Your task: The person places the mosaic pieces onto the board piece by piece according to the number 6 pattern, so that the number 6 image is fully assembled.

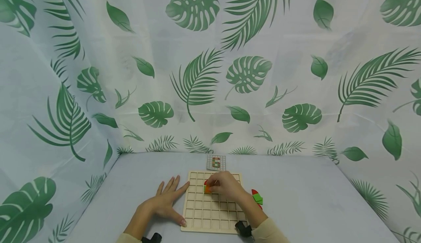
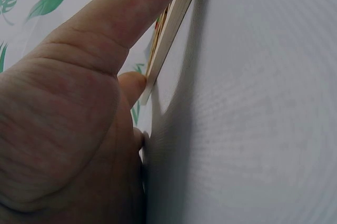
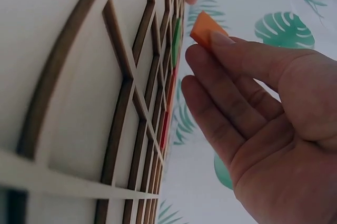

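We've got the right hand [image 1: 227, 186] pinching an orange piece [image 3: 204, 28] over the grid board [image 1: 210, 221], lower centre of the head view, left hand [image 1: 161, 202] spread against the board's left edge. Looks early to us: a few coloured pieces [image 3: 166, 128] are in, most squares seem bare, and loose pieces [image 1: 258, 198] lie lower right

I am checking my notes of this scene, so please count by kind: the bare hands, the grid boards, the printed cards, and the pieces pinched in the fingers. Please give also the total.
Bare hands: 2 (left hand, right hand)
Grid boards: 1 (wooden grid board)
Printed cards: 1 (small card)
Pinched pieces: 1 (orange piece)
Total: 5
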`<state>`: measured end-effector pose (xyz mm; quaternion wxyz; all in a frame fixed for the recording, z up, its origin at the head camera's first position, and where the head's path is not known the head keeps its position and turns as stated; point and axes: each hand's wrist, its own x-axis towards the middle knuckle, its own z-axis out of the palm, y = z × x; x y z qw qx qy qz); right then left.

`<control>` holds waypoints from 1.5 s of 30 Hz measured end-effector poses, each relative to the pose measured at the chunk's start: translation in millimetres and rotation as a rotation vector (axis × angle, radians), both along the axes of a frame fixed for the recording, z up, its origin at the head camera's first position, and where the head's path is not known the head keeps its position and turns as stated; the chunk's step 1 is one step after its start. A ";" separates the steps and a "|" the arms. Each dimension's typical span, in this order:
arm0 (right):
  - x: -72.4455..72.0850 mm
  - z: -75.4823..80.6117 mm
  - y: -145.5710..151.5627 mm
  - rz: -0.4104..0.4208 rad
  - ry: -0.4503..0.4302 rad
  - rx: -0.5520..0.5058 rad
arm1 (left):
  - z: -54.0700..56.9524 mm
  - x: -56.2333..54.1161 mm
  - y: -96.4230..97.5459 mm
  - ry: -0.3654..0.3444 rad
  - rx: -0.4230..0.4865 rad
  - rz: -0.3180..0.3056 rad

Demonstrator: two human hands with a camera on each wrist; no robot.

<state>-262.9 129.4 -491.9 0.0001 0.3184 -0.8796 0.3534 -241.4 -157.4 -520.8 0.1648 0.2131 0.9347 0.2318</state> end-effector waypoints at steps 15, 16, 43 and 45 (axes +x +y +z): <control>3.4 -2.0 -6.1 -0.001 -0.029 0.094 | 1.3 0.6 0.3 0.005 -0.005 -0.004; 3.5 -1.5 -5.9 0.002 -0.025 0.101 | 1.3 0.5 0.4 0.006 -0.007 -0.003; 4.8 -6.5 -5.2 0.022 -0.091 0.130 | 2.1 0.1 0.3 0.006 -0.005 -0.004; 5.2 -6.8 -5.5 0.021 -0.097 0.137 | 2.2 0.4 0.1 0.004 -0.004 -0.004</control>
